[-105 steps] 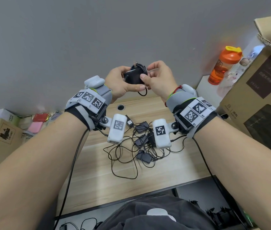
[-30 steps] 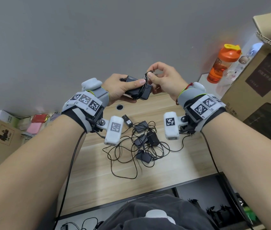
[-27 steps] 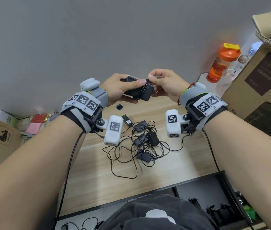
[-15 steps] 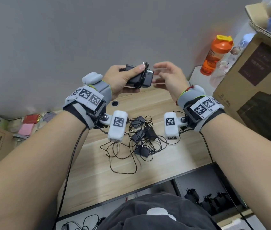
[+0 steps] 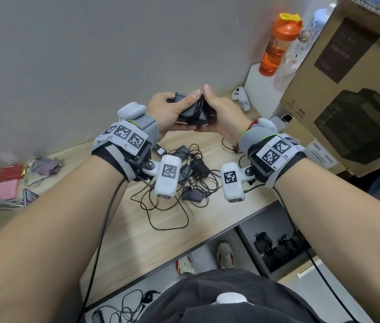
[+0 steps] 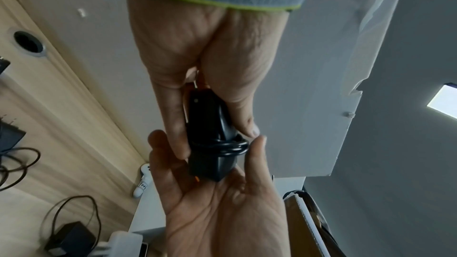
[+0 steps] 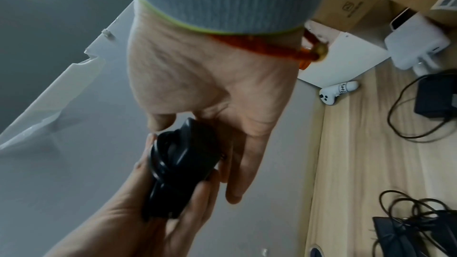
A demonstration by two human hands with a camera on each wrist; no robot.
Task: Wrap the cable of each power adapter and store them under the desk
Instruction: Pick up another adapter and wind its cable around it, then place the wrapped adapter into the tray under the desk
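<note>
A black power adapter [image 5: 192, 113] with its cable wound round the body is held up above the back of the wooden desk [image 5: 137, 241]. My left hand [image 5: 168, 110] grips its left end between thumb and fingers. My right hand [image 5: 219, 113] cups the other end, thumb up by the cable loops and fingers underneath. The left wrist view shows the coiled adapter [image 6: 210, 144] between both hands. A tangled pile of several more black adapters [image 5: 189, 173] and loose cables lies on the desk below my wrists. Under the desk, a dark shelf [image 5: 277, 248] holds several black adapters.
A large cardboard box [image 5: 347, 89] stands at the right, with an orange bottle [image 5: 277, 38] and a white controller [image 5: 241, 97] beside it. Red and pink items [image 5: 9, 180] lie at the left. Shoes [image 5: 225, 255] show under the desk edge. The grey wall is close behind.
My right hand pinched the cable end at the adapter, let go and opened, and now closes on the adapter's right end. The view has swung down and to the right.
</note>
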